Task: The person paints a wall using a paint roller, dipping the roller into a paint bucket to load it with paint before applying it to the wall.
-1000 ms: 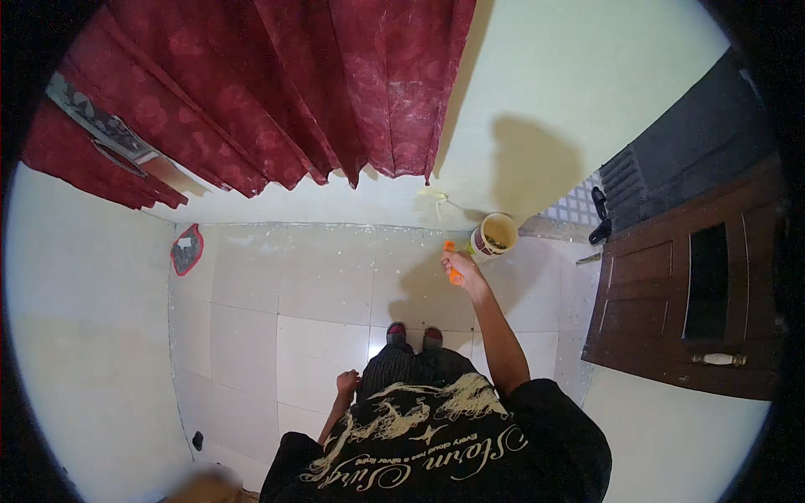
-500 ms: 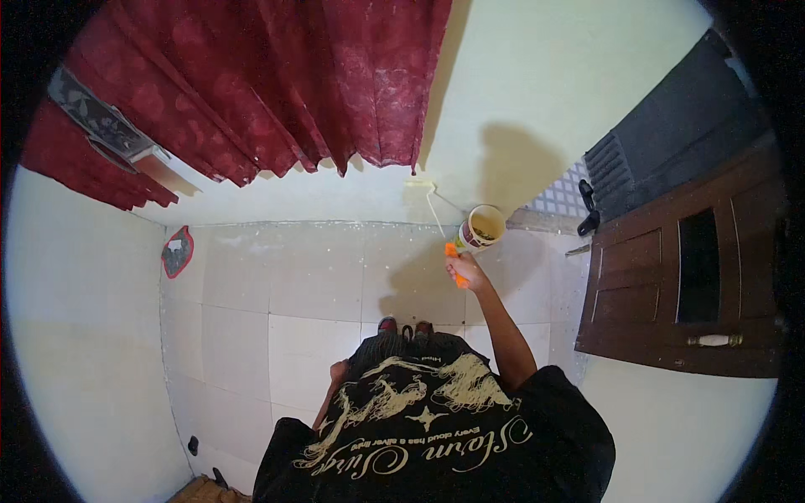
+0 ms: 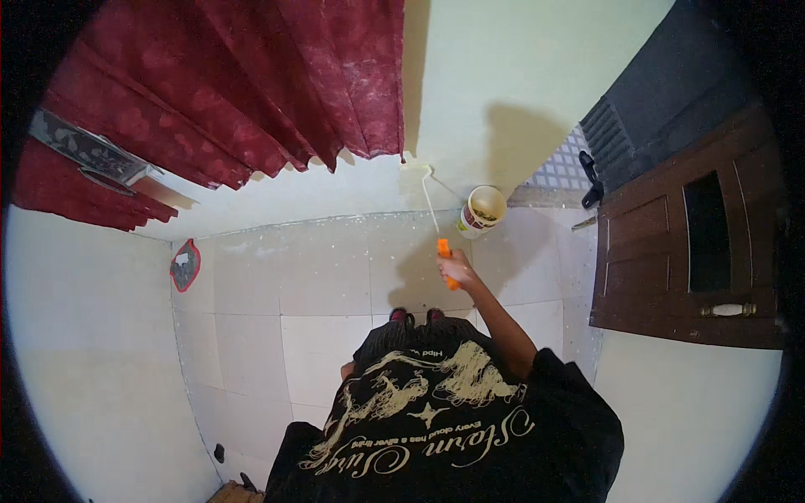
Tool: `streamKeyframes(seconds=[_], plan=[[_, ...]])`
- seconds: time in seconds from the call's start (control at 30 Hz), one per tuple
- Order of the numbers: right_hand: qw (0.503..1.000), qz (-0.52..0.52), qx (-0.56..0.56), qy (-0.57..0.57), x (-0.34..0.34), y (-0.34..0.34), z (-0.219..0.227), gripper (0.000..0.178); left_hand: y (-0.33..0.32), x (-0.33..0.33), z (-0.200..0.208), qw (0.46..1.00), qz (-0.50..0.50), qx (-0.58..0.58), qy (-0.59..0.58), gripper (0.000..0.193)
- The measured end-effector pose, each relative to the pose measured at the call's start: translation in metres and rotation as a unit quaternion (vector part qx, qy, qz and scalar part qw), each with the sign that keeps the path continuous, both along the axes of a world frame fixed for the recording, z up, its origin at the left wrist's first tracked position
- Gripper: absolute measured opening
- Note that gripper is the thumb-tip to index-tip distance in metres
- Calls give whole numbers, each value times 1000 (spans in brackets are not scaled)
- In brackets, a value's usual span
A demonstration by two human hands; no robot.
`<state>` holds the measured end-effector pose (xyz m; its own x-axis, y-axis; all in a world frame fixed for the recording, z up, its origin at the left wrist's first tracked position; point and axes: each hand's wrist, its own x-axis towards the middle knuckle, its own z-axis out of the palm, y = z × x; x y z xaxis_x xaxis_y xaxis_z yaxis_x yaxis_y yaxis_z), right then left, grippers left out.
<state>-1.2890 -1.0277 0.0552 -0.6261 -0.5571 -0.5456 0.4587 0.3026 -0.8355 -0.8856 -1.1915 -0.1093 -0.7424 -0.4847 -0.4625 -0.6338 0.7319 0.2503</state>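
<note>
My right hand [image 3: 457, 268] is closed round the orange handle of a paint roller [image 3: 433, 205]. The roller's thin frame reaches away from me, and its pale head rests against the low part of the cream wall [image 3: 457, 109], close to the curtain's bottom corner. Just right of the frame, a white paint bucket [image 3: 466, 225] stands on the floor by the wall, its top uncovered and yellowish paint on the inside. Of my left hand [image 3: 346, 370] only a sliver shows beside my dark shirt; its fingers are hidden.
Dark red curtains [image 3: 277, 84] hang at the upper left. Paint specks dot the tiled floor [image 3: 327, 289]. A red-rimmed grey object [image 3: 185, 267] lies in the left corner. To the right are a brown wooden door [image 3: 641, 260], a doorway with dark footwear [image 3: 592, 189], and a dark curtain [image 3: 671, 101].
The view has shifted and turned slightly. The roller head stays at the wall near the curtain's corner, still in my right hand's grip. My left hand has slipped mostly out of sight behind my shirt.
</note>
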Motion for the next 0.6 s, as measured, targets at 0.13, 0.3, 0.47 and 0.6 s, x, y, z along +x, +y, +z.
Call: streamKeyframes(seconds=[0.13,0.3,0.47,0.6], plan=[[998,24,2,52,-23,10,-57,12,-12,-1,-9,999,-8,32,28,24],[999,-42,-21,-27,8,1,19,15,-13,27,-7,996,42,57,59,25],[1000,-17,-17,0,-13,-5,-11,13,-5,8,0,994,47,88,52,28],[999,3,-17,35,-28,-2,-37,11,-6,-7,10,996,20,38,78,30]])
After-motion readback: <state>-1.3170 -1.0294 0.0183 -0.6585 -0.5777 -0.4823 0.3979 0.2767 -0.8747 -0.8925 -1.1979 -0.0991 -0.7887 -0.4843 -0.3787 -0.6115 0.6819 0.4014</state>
